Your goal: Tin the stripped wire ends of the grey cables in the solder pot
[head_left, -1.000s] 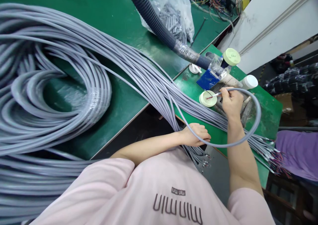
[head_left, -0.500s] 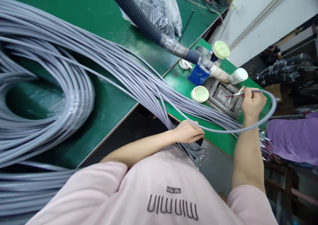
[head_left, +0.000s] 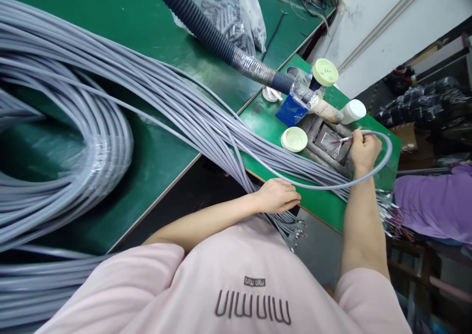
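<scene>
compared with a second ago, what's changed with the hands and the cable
The right hand has carried the grey cable away from the round pale container, so its wire ends are now at the middle of the square grey block; whether they touch it, I can't tell. The right hand keeps hold of the cable; the left hand stays near the cable bundle.

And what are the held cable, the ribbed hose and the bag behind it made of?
Cable: likely rubber or PVC jacket, smooth with a satin sheen.
Hose: probably flexible plastic, semi-matte, from its even corrugations.
Bag: apparently thin plastic film, glossy, see-through and creased.
</scene>
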Demonstrator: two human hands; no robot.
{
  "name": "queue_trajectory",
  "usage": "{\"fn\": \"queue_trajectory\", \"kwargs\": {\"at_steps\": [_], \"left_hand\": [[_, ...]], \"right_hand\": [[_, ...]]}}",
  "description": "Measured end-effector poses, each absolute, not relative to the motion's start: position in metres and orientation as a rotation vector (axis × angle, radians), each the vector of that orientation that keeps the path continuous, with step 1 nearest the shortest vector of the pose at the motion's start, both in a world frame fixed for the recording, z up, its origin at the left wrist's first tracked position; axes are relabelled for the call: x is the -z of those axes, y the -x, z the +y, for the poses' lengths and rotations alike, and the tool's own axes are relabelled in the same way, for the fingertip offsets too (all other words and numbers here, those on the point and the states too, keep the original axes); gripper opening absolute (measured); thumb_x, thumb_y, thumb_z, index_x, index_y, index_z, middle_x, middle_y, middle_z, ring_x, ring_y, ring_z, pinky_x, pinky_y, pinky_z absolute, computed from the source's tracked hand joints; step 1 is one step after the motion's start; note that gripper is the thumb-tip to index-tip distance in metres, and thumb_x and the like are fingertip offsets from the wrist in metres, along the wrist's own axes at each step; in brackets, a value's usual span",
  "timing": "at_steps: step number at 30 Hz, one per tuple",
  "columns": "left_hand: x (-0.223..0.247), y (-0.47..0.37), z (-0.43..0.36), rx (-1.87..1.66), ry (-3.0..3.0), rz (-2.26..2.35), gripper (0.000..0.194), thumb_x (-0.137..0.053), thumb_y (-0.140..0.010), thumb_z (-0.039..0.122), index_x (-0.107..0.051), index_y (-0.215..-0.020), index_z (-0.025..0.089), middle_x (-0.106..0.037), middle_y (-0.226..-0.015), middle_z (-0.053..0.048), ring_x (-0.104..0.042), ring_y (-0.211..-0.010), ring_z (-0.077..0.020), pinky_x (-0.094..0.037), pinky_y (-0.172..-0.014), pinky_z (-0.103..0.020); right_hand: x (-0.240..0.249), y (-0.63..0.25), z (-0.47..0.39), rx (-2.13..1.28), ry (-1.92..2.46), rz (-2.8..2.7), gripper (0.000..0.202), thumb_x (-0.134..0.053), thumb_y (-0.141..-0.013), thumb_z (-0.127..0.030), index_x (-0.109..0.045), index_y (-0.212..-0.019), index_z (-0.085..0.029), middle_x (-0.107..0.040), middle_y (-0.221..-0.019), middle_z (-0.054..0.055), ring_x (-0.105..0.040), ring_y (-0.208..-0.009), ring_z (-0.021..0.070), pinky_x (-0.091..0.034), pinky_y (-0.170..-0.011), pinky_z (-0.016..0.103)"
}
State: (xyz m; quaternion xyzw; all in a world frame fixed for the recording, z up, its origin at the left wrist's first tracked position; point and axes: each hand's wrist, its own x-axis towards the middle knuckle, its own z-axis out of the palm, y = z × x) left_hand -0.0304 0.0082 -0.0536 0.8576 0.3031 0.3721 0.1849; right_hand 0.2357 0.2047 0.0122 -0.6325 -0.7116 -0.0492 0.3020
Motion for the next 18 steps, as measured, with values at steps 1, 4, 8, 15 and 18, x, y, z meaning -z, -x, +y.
{"fn": "queue_trajectory", "kwargs": {"at_steps": [1, 4, 8, 15, 18], "left_hand": [[0.054, 0.03, 0.008, -1.049, -2.419, 0.853, 0.03, -0.042, -0.096, 0.034, -0.068, -0.096, 0.018, -0.068, -0.075, -0.003, -0.06, -0.069, -0.0114, -0.043, -0.064, -0.023], [0.055, 0.03, 0.008, -1.056, -2.415, 0.845, 0.029, -0.043, -0.096, 0.033, -0.068, -0.096, 0.018, -0.068, -0.076, -0.003, -0.06, -0.07, -0.0112, -0.043, -0.065, -0.022], [0.058, 0.03, 0.01, -1.048, -2.371, 0.831, 0.028, -0.045, -0.095, 0.032, -0.069, -0.098, 0.018, -0.07, -0.08, -0.003, -0.061, -0.072, -0.0115, -0.043, -0.066, -0.022], [0.013, 0.054, -0.002, -0.636, -1.766, 0.34, 0.023, -0.056, -0.09, 0.033, -0.073, -0.098, 0.019, -0.074, -0.088, -0.004, -0.066, -0.079, -0.0129, -0.049, -0.07, -0.021], [-0.013, 0.06, -0.011, -0.402, -1.402, -0.059, 0.029, -0.059, -0.09, 0.034, -0.07, -0.109, 0.015, -0.073, -0.094, -0.009, -0.069, -0.084, -0.0157, -0.053, -0.076, -0.024]], "right_hand": [[-0.01, -0.236, 0.207, 0.134, 1.682, -1.886, 0.033, -0.047, -0.089, -0.039, -0.068, -0.083, -0.014, -0.07, -0.085, 0.011, -0.063, -0.084, 0.0239, -0.045, -0.082, 0.038], [-0.006, -0.234, 0.211, 0.138, 1.694, -1.9, 0.032, -0.048, -0.088, -0.037, -0.069, -0.081, -0.014, -0.07, -0.082, 0.011, -0.063, -0.081, 0.0239, -0.046, -0.081, 0.039], [-0.017, -0.228, 0.201, 0.159, 1.671, -1.905, 0.032, -0.048, -0.088, -0.036, -0.069, -0.078, -0.014, -0.07, -0.08, 0.012, -0.062, -0.078, 0.0235, -0.046, -0.078, 0.037], [-0.073, -0.2, 0.119, 0.142, 1.433, -1.882, 0.031, -0.044, -0.094, -0.036, -0.069, -0.092, -0.018, -0.07, -0.094, 0.013, -0.065, -0.092, 0.0241, -0.048, -0.087, 0.037], [-0.081, -0.192, 0.07, 0.045, 1.29, -1.908, 0.024, -0.049, -0.091, -0.033, -0.069, -0.102, -0.025, -0.071, -0.104, 0.011, -0.065, -0.101, 0.0279, -0.05, -0.092, 0.044]]}}
